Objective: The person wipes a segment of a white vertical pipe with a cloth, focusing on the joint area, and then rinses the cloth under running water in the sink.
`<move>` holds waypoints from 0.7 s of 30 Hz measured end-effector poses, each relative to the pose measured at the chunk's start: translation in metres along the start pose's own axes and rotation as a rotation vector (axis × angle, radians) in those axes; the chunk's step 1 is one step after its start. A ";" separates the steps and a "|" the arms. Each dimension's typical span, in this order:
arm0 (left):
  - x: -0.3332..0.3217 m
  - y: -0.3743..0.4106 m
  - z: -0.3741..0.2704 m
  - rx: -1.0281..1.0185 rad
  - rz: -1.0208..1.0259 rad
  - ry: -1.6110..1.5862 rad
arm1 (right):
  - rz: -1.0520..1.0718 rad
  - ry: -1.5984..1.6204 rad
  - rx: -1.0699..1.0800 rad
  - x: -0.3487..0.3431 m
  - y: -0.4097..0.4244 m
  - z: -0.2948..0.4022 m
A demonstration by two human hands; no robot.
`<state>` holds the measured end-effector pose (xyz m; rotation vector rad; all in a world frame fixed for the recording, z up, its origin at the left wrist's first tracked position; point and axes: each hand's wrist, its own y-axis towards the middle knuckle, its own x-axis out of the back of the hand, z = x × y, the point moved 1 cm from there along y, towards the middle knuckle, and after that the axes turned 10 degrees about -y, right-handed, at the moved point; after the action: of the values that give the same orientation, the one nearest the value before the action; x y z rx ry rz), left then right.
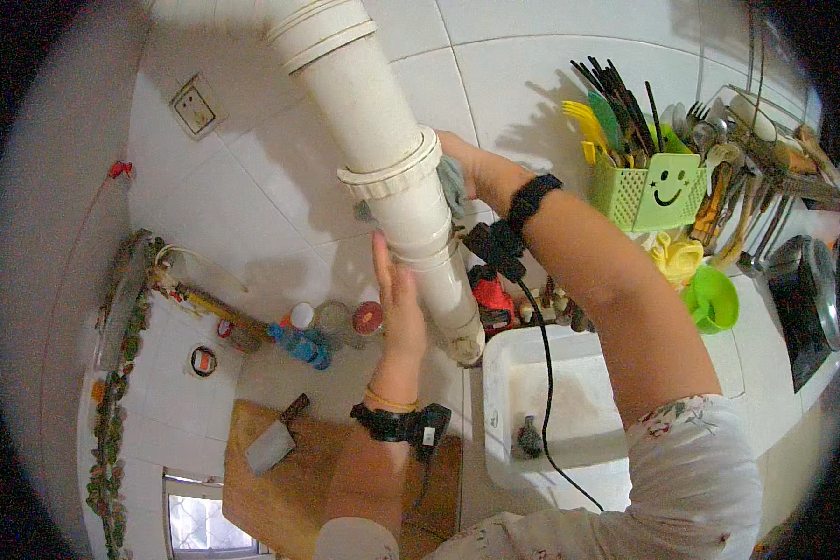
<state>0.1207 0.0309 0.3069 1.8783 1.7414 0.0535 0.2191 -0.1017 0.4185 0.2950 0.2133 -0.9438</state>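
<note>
A thick white plastic drainpipe [420, 224] with ringed couplings runs down along the tiled wall. My right hand [456, 157] reaches behind its right side near the large collar, and its fingers are mostly hidden by the pipe. A grey-blue cloth [452, 185] lies between that hand and the pipe, and a bit of similar cloth shows at the pipe's left side. Against or close to the pipe's lower left side is my left hand [397, 287], fingers extended upward; whether it touches the pipe is unclear. Both wrists wear black straps with small devices.
A white basin [497, 420] lies below, and a cleaver [271, 446] rests on a wooden cutting board [308, 490]. Jars and a blue bottle [301, 346] stand by the wall. At right are a green utensil basket [647, 196], a green cup [717, 299] and hanging utensils. A black cable crosses the basin.
</note>
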 end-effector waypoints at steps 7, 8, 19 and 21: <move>-0.006 -0.002 -0.006 0.085 0.176 -0.147 | -0.722 -0.551 0.461 -0.017 -0.055 -0.030; 0.004 0.000 0.000 0.116 0.224 -0.248 | -1.041 -0.851 0.550 -0.037 -0.058 -0.044; 0.030 0.005 -0.019 0.242 0.079 -0.732 | -0.843 -1.925 1.012 -0.104 -0.061 -0.081; 0.036 0.000 -0.018 0.217 0.062 -0.627 | -0.953 -1.823 1.016 -0.091 -0.070 -0.080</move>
<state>0.1195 0.0713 0.3094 1.8263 1.2894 -0.6542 0.1057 -0.0433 0.3609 0.1262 -2.0083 -1.8418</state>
